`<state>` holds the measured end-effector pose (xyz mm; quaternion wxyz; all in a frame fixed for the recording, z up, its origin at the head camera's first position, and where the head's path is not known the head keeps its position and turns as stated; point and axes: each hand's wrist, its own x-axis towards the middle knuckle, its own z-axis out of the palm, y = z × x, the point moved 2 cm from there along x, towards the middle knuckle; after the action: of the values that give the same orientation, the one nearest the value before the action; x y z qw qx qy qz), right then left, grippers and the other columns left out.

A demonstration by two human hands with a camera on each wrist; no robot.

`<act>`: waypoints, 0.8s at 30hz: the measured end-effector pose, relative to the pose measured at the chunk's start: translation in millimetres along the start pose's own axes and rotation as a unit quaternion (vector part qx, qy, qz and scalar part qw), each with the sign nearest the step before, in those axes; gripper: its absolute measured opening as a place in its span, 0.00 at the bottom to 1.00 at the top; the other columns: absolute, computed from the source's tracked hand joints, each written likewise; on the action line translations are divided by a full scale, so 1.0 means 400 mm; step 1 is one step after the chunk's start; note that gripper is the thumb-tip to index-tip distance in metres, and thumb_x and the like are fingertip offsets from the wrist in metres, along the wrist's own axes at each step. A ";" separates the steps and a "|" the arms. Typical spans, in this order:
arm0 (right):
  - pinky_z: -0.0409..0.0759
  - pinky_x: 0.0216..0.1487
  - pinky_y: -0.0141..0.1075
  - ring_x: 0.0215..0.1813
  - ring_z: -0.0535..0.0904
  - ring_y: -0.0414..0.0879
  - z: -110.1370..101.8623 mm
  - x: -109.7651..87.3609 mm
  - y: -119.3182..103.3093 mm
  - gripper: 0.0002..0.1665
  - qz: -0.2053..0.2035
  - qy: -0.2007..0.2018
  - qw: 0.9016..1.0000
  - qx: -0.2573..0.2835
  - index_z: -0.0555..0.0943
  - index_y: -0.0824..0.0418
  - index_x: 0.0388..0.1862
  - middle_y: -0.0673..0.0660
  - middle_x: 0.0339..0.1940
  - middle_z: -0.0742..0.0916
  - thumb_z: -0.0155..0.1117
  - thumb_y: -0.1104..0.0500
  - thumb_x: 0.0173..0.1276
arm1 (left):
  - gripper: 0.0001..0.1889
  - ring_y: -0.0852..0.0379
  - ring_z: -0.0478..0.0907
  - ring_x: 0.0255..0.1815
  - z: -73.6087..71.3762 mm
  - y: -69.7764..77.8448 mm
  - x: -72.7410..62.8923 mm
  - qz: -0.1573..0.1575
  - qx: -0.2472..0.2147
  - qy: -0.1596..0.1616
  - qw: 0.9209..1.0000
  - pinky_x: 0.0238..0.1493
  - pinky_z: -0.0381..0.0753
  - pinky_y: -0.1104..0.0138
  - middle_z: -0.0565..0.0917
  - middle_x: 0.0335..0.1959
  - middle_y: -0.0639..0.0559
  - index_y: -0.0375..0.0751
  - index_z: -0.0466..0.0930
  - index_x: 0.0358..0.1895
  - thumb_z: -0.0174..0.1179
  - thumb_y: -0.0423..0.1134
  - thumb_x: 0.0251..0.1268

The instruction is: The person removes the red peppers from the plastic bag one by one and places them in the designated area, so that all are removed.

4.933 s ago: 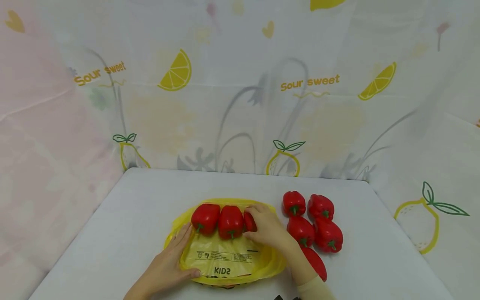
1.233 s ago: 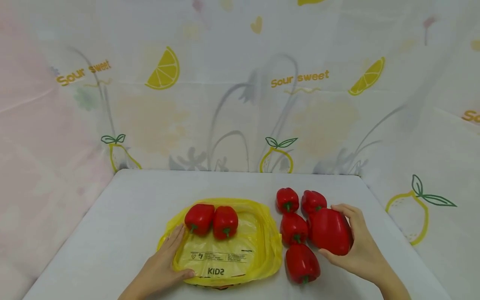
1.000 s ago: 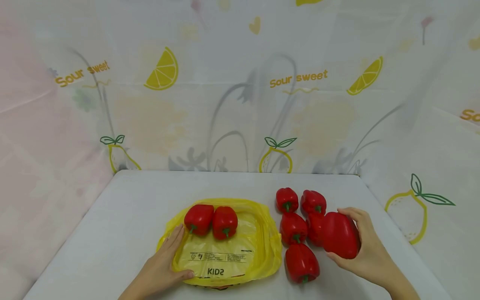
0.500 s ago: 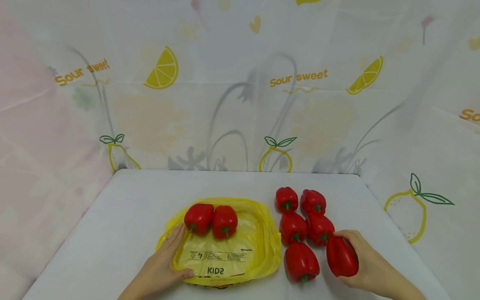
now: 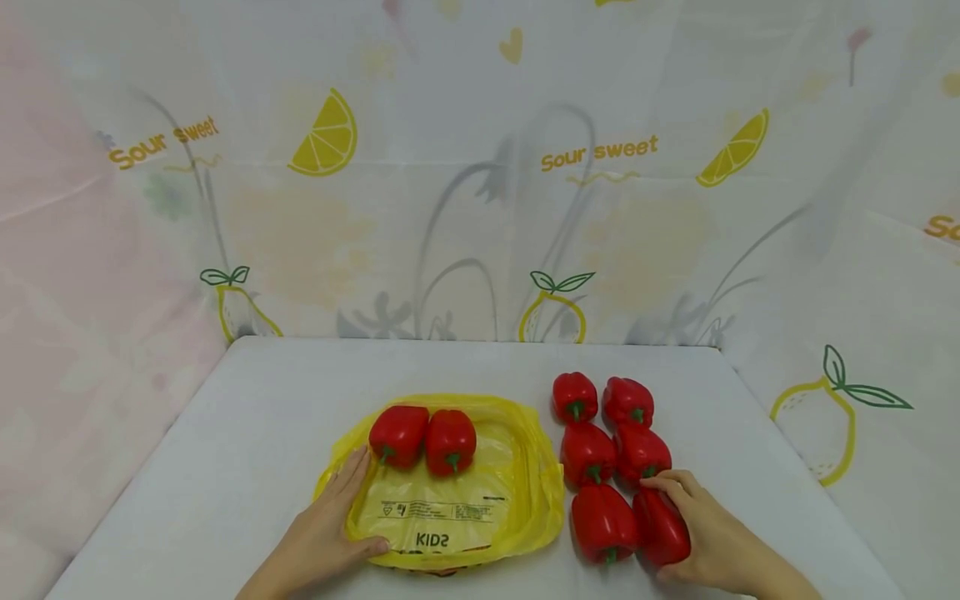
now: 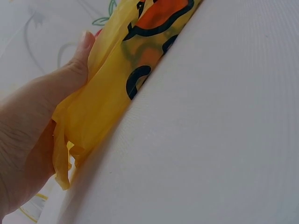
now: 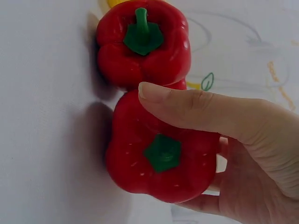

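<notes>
In the head view my right hand (image 5: 712, 537) grips a red bell pepper (image 5: 660, 529) at the front of the right-hand group of peppers. The right wrist view shows the thumb over the top of this bell pepper (image 7: 126, 158), beside its green stem base, with fingers on the far side. It touches a neighbouring bell pepper (image 7: 168, 60). My left hand (image 5: 322, 529) rests against the left edge of a tray-like shape lined with a yellow plastic bag (image 5: 491, 467), its thumb at the near rim. Two bell peppers (image 5: 450, 442) lie at the back left inside it.
Several more red bell peppers (image 5: 588, 454) stand in two columns right of the yellow bag. White cloth covers the table (image 5: 262, 400). Behind it hangs a lemon-printed curtain (image 5: 480, 208). Printed lettering shows on the bag's near part.
A third pepper left the bag's back right for the group on the right. My right hand then brought its pepper nearer and leftward, down beside the front one. My left hand stayed at the bag's edge.
</notes>
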<state>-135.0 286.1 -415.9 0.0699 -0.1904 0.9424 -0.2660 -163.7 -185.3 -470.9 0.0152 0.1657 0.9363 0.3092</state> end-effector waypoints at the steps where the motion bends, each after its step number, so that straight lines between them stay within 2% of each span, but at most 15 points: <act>1: 0.84 0.40 0.49 0.56 0.70 0.62 0.003 0.000 -0.001 0.54 -0.004 0.004 1.000 -0.012 0.68 0.64 0.62 0.61 0.58 0.69 0.84 0.49 0.37 | 0.61 0.34 0.50 0.73 0.000 0.000 0.000 0.000 0.000 0.000 1.000 0.58 0.67 0.37 0.48 0.77 0.39 0.36 0.49 0.76 0.66 0.70 0.44; 6: 0.82 0.42 0.54 0.55 0.72 0.60 0.013 -0.004 -0.001 0.53 -0.003 0.006 1.000 -0.026 0.69 0.62 0.61 0.60 0.57 0.68 0.84 0.49 0.37 | 0.61 0.36 0.50 0.74 0.004 -0.003 -0.001 -0.003 0.001 0.003 1.000 0.58 0.67 0.38 0.49 0.77 0.40 0.36 0.49 0.76 0.66 0.70 0.44; 10: 0.83 0.41 0.53 0.56 0.71 0.61 0.007 -0.009 -0.002 0.54 0.023 -0.007 1.000 -0.011 0.68 0.61 0.63 0.62 0.58 0.67 0.84 0.47 0.38 | 0.61 0.36 0.51 0.73 0.006 -0.005 -0.002 -0.003 0.002 0.006 1.000 0.58 0.67 0.38 0.49 0.77 0.40 0.36 0.49 0.76 0.66 0.70 0.43; 15: 0.84 0.40 0.49 0.55 0.71 0.60 -0.023 -0.016 -0.017 0.59 0.039 0.015 0.999 -0.031 0.66 0.61 0.66 0.62 0.58 0.68 0.83 0.41 0.37 | 0.62 0.35 0.51 0.73 0.006 -0.005 -0.002 -0.002 0.000 0.009 1.000 0.59 0.66 0.38 0.49 0.77 0.40 0.37 0.49 0.76 0.66 0.70 0.43; 18: 0.84 0.39 0.48 0.55 0.72 0.60 -0.041 -0.018 -0.037 0.61 0.030 0.043 0.998 -0.041 0.65 0.60 0.68 0.62 0.58 0.69 0.81 0.37 0.38 | 0.62 0.34 0.51 0.73 0.005 -0.003 0.000 0.003 0.003 0.011 1.000 0.59 0.66 0.37 0.49 0.77 0.40 0.37 0.49 0.76 0.66 0.70 0.42; 20: 0.84 0.39 0.45 0.55 0.72 0.56 -0.049 -0.016 -0.055 0.59 0.010 0.069 0.996 -0.047 0.65 0.58 0.69 0.59 0.58 0.70 0.79 0.36 0.41 | 0.62 0.34 0.51 0.73 0.004 -0.002 0.000 0.006 0.004 0.012 1.000 0.58 0.67 0.37 0.49 0.77 0.40 0.37 0.49 0.76 0.66 0.70 0.42; 24: 0.83 0.40 0.36 0.50 0.73 0.46 -0.053 -0.003 -0.097 0.48 -0.038 0.111 0.992 -0.044 0.69 0.57 0.65 0.51 0.55 0.75 0.76 0.39 0.48 | 0.62 0.34 0.51 0.73 0.002 0.000 -0.001 0.008 0.003 0.014 1.000 0.58 0.67 0.38 0.49 0.77 0.39 0.36 0.49 0.76 0.66 0.70 0.42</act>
<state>-126.4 266.0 -377.3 -0.0540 -0.1983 0.9472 -0.2461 -163.1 -184.8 -471.6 -0.0004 0.1687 0.9361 0.3087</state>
